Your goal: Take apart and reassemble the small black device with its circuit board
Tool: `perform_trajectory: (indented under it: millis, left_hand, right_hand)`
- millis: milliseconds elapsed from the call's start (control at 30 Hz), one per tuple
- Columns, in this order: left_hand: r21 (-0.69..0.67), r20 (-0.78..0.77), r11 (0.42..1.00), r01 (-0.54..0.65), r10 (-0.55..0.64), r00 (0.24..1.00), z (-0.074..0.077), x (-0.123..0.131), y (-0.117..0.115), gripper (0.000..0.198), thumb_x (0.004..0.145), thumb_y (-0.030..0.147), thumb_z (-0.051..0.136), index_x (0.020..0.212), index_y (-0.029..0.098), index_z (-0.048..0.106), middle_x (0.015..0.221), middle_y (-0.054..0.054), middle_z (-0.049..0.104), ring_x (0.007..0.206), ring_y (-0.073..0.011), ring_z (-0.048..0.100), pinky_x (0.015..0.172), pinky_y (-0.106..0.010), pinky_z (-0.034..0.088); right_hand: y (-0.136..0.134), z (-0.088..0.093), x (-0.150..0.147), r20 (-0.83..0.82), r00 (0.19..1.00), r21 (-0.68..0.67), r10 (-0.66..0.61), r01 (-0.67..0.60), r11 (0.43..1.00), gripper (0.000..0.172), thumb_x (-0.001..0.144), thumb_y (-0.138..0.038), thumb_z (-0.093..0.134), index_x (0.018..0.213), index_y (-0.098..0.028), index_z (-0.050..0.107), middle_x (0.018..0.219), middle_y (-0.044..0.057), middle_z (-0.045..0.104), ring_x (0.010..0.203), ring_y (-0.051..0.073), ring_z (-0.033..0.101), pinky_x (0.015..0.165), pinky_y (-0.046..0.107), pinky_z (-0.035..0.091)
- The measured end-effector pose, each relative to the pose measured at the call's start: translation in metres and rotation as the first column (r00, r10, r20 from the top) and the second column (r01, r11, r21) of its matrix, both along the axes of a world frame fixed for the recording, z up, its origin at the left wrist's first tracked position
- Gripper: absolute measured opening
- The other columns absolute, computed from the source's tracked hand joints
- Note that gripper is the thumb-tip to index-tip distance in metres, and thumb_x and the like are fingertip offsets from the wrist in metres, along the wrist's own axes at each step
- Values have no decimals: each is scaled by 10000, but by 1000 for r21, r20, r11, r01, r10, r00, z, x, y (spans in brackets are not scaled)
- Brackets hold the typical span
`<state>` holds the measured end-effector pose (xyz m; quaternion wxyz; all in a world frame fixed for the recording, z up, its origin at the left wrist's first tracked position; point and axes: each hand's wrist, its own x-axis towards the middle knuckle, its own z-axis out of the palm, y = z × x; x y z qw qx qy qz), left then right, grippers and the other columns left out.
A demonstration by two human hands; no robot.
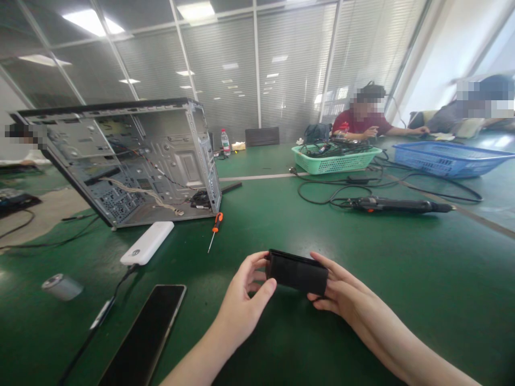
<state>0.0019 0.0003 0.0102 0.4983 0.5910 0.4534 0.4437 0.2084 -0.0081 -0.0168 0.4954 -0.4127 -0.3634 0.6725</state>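
A green tabletop stands before glass partitions. Left to right: open-sided computer case, orange-handled screwdriver, green basket of cables, person in red, blue basket. Nearer, 2 partly curled hands hold a black rectangular box between them: left hand gripping its left end, right hand its right.

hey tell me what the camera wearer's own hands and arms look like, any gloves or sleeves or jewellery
The left hand and right hand are ungloved, and the forearms are bare as far as they show. No sleeves, watch, rings, cables or markings are visible.
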Motion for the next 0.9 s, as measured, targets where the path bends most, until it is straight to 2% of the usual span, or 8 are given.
perform_trajectory:
  millis: [67, 133, 233, 333, 433, 600, 700, 900]
  left_hand:
    - [59, -56, 998, -4, 7, 998, 2, 1, -2, 402, 776, 160, 583, 1160, 226, 483, 1188, -83, 600, 946, -206, 625, 798, -348, 490]
    - [121, -104, 993, -1, 13, 994, 2, 1, -5, 364, 767, 112, 569, 1102, 232, 493, 1201, -74, 597, 940, -199, 627, 787, -340, 493]
    - [214, -173, 977, 18, 20, 985, 2, 1, -8, 226, 777, 106, 563, 952, 227, 487, 1254, -73, 580, 991, -208, 609, 802, -346, 483]
    - [244, -234, 970, 3, 56, 971, 1, 0, -8, 164, 784, 120, 560, 875, 224, 470, 1280, -75, 561, 1014, -214, 592, 803, -352, 477]
    - [221, -246, 975, -32, 87, 965, 3, 0, -6, 131, 782, 138, 555, 863, 217, 489, 1222, -71, 575, 1015, -216, 579, 770, -329, 478]
    - [86, -307, 996, -32, 57, 950, 9, 1, -6, 83, 798, 189, 557, 877, 209, 541, 947, -31, 632, 842, -194, 585, 726, -308, 462]
    - [71, -311, 997, -43, 63, 948, 11, 2, -6, 56, 799, 208, 563, 851, 209, 543, 909, -24, 624, 841, -199, 579, 721, -303, 458]
    - [249, -239, 967, 57, 5, 971, 6, 1, -8, 175, 785, 130, 542, 930, 224, 560, 967, -31, 602, 931, -196, 567, 758, -292, 464]
  right_hand:
    - [-1, 2, -1, 20, 1000, 39, 6, -7, 999, 676, 742, -341, 561, 1363, -217, 325, 1283, 110, 448, 955, 209, 591, 727, 301, 528]
    - [-3, 5, -1, 151, 988, 133, 25, -45, 990, 628, 751, -301, 558, 1334, -217, 340, 1337, 105, 402, 1074, 226, 539, 809, 325, 528]
    - [-5, 7, 2, 451, 892, 326, -31, -133, 936, 491, 818, -247, 520, 1274, -198, 347, 1212, 109, 494, 1031, 205, 557, 896, 364, 502]
    - [-8, 10, 3, 624, 704, 605, -338, -162, 780, 366, 842, -209, 457, 1202, -223, 394, 1189, 93, 487, 1090, 214, 525, 903, 384, 496]
    - [-14, 18, 1, 637, 511, 759, -577, -285, 586, 361, 841, -134, 406, 1182, -250, 417, 1252, 89, 435, 1178, 224, 463, 910, 390, 490]
    - [-21, 29, -2, 610, 372, 780, -699, -434, 450, 410, 832, -62, 363, 1203, -232, 406, 1252, 116, 430, 1140, 222, 488, 873, 364, 508]
    - [-19, 27, 0, 635, 354, 763, -687, -426, 485, 380, 844, -104, 387, 1201, -234, 402, 1216, 107, 464, 1112, 228, 500, 857, 381, 508]
    - [-19, 17, -3, 816, 349, 574, -460, -402, 713, 470, 775, -209, 475, 1228, -229, 351, 1101, 80, 553, 993, 229, 573, 796, 369, 518]
